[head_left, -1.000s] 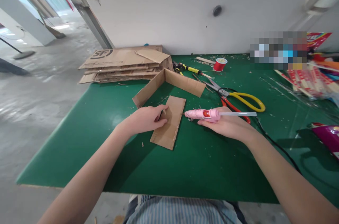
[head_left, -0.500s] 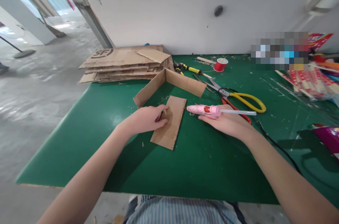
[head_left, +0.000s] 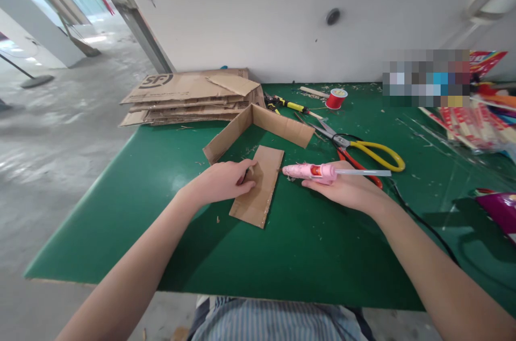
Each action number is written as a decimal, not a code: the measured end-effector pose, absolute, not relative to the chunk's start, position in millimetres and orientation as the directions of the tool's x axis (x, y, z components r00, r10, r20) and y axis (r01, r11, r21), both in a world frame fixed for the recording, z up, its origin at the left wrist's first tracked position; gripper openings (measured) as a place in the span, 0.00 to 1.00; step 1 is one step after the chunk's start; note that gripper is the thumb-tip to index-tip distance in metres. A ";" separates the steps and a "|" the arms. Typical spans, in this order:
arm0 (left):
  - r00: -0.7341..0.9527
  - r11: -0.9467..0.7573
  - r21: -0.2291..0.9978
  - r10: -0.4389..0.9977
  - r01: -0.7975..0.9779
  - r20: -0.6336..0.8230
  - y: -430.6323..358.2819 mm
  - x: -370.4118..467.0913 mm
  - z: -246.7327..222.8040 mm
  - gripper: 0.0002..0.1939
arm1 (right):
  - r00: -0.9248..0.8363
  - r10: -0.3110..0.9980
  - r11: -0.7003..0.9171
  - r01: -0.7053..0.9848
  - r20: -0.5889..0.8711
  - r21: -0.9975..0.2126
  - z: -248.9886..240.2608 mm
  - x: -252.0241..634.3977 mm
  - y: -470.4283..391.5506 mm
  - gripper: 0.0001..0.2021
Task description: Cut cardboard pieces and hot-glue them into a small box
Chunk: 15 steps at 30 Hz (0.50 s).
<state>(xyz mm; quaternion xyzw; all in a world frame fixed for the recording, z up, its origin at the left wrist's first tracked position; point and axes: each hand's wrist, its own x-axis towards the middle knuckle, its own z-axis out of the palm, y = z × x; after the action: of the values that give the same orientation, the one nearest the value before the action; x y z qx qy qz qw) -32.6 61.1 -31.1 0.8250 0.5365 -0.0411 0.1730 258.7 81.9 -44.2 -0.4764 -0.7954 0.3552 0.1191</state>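
My left hand (head_left: 228, 182) rests on the left side of a flat cardboard piece (head_left: 264, 185), thumb and forefinger apart, with a small dark gap between them. A pink glue gun (head_left: 310, 171) with a clear glue stick out of its back is held in my right hand (head_left: 342, 185). Its tip is at the right edge of the flat piece, where small glue spots show lower down. Behind the piece, an L-shaped folded cardboard strip (head_left: 282, 125) stands upright on the green table (head_left: 314, 260).
Stacked cardboard (head_left: 189, 88) lies at the back left. Yellow-handled scissors (head_left: 374, 153), red-handled pliers (head_left: 363, 171) and a red spool (head_left: 335, 99) are beyond my right hand. Plastic packets (head_left: 475, 123) and a purple object (head_left: 500, 209) lie at the right. A black cable (head_left: 429, 225) trails rightward.
The glue gun and my right hand have moved slightly left and toward me, bringing the tip to the cardboard's edge. My left hand has not visibly moved.
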 end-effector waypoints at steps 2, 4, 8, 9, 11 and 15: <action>0.423 -0.367 0.241 0.870 0.898 -0.252 61.5 -33.0 -31.7 0.26 | -0.525 0.838 0.297 0.669 -0.150 -0.681 -45.0 259.0 81.4 0.17; 0.423 -0.366 0.242 0.871 0.899 -0.250 61.8 -33.3 -32.0 0.26 | -0.528 0.837 0.304 0.667 -0.144 -0.680 -44.9 258.9 81.5 0.17; 0.431 -0.373 0.250 0.868 0.894 -0.248 62.0 -33.4 -32.1 0.26 | -0.519 0.847 0.321 0.670 -0.113 -0.669 -41.7 257.9 83.3 0.19; 0.431 -0.373 0.249 0.868 0.894 -0.246 61.9 -33.4 -32.1 0.26 | -0.513 0.853 0.327 0.671 -0.098 -0.665 -40.9 257.6 84.0 0.19; 0.427 -0.370 0.247 0.870 0.896 -0.245 61.5 -33.2 -32.0 0.25 | -0.495 0.866 0.331 0.678 -0.075 -0.656 -40.1 257.2 85.7 0.19; 0.428 -0.373 0.243 0.872 0.896 -0.239 61.0 -32.7 -31.5 0.25 | -0.457 0.888 0.318 0.699 -0.057 -0.641 -41.9 256.1 90.8 0.20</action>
<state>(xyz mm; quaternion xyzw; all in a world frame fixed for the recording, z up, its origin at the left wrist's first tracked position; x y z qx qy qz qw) -32.7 61.0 -31.5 0.8278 0.5337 -0.0353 0.1693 256.1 90.8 -41.9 -0.4977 -0.7969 0.3055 0.1548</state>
